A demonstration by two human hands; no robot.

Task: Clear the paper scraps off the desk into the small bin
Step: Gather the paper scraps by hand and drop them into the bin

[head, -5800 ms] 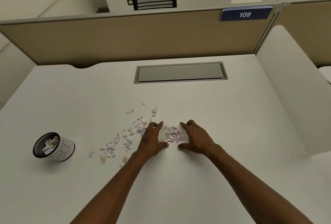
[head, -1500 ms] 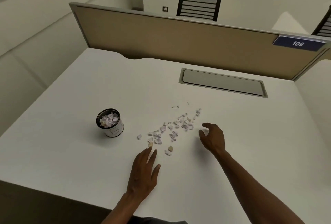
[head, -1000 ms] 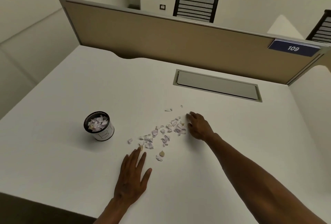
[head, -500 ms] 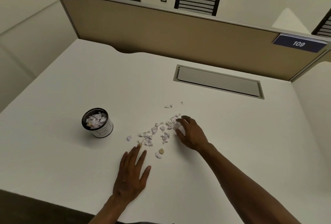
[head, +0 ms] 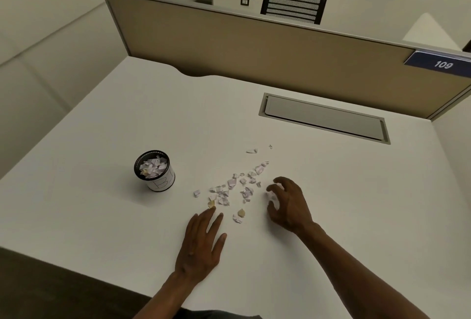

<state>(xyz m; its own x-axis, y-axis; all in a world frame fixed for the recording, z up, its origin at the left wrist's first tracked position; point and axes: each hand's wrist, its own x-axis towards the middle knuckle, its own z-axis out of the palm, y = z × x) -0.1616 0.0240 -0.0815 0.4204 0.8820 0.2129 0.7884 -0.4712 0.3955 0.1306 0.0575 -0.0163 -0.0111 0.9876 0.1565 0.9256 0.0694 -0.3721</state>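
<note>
Paper scraps (head: 230, 190): loose scatter on the white counter (head: 344, 191), long axis running from near-left to far-right. Small bin (head: 154, 171) (upright, partly filled with scraps) stands left of them. Right hand (head: 288, 202): fingers curled around several scraps. Left hand (head: 201, 244): flat, fingers extended, fingertips beside the nearest scraps.

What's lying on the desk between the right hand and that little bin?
In the head view, loose paper scraps lie between the right hand and the bin.

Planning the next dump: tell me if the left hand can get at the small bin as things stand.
Probably yes: the left hand lies flat and empty, with only bare desk between it and the small bin.
</note>
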